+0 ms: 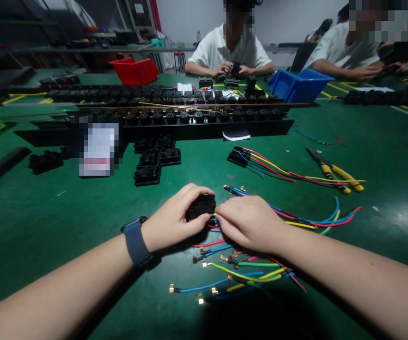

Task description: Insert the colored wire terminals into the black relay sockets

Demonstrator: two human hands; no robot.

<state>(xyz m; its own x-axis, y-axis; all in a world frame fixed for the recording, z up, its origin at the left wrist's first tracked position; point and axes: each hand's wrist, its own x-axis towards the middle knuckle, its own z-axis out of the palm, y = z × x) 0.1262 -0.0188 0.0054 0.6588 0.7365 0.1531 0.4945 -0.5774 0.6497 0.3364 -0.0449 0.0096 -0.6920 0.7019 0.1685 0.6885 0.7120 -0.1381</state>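
Our left hand [177, 215] grips a black block [202, 208] above the desk [65, 217], thumb below and fingers over the top. Our right hand [248, 217] is closed, its fingertips pinching what looks like a wire [214, 215] at the block's near right edge. Whether that end is seated we cannot tell, as our fingers cover it; we judge this block to be partway through wiring.

Beyond our right hand lies a wired block [238, 157] with red, yellow and blue leads trailing right, so we take at least one to be largely done. Much seems left: several bare blocks [147, 174] sit beyond our left hand with no leads showing, and loose wires [218, 284] with brass-coloured ends lie near us, below our right hand. More leads [306, 219] lie just past it. The pliers [326, 171] rest on the desk, well apart from both hands.
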